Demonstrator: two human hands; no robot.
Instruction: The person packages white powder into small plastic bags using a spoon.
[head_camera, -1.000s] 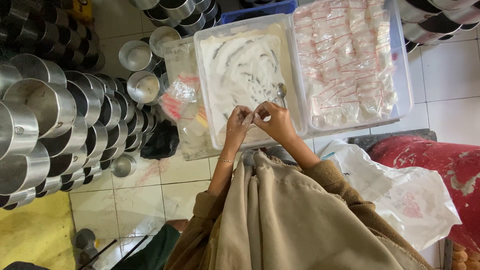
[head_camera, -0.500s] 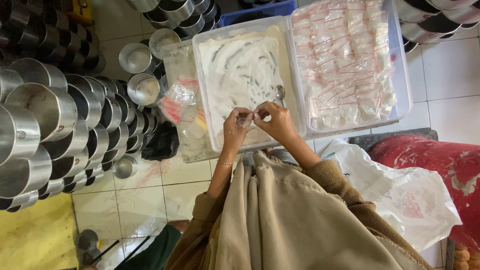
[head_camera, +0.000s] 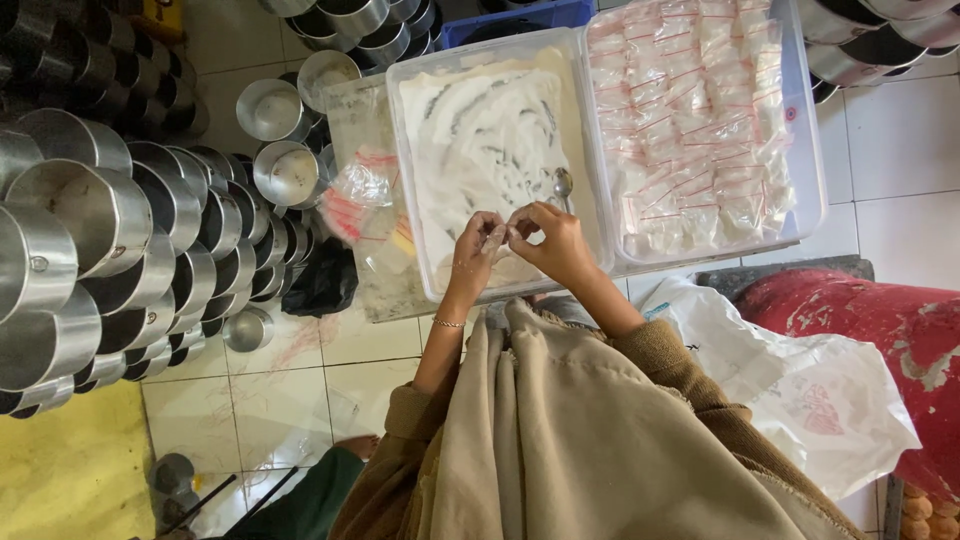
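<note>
Over the powder tub (head_camera: 420, 190), left hand (head_camera: 478, 250) and right hand (head_camera: 553, 240) pinch a small clear bag (head_camera: 507, 232) between fingertips: light, limp, slippery film, probably best gripped at its top edge; spoon (head_camera: 563, 184) just beside.

A long beige headscarf (head_camera: 600, 450) of plain woven cloth drapes down the front and covers most of the torso. Under it, brown knitted sleeves (head_camera: 680, 370) sit pushed up to the elbows, leaving both forearms bare. A thin metal bracelet (head_camera: 449, 323) rings the left wrist, at nine o'clock of the scarf's top edge.
</note>
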